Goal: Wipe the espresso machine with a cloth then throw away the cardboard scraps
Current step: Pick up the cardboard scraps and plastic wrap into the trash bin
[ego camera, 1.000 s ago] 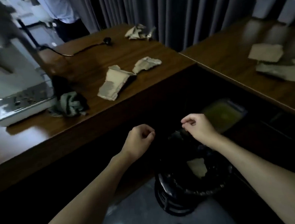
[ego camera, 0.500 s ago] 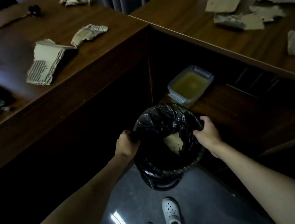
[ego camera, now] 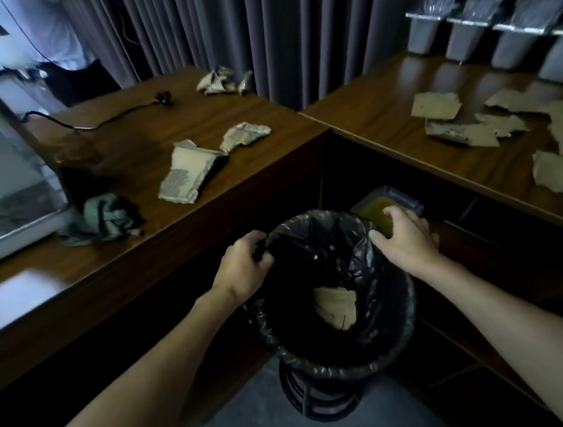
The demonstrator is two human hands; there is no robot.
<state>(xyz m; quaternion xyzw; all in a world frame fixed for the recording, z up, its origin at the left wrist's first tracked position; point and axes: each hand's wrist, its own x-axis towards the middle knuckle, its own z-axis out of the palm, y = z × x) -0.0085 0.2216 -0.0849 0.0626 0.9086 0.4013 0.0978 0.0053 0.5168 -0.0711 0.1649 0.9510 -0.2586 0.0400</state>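
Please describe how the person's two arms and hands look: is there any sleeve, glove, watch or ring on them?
Both are bare. The left forearm and right forearm show no sleeve up to the picture's edge. The left hand and right hand wear no gloves, and no watch, bracelet or ring is visible, though the light is dim.

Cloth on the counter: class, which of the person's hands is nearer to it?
Left. The left hand holds the rim of the bag, below and right of the cloth; the right hand holds the rim's opposite side, farther right.
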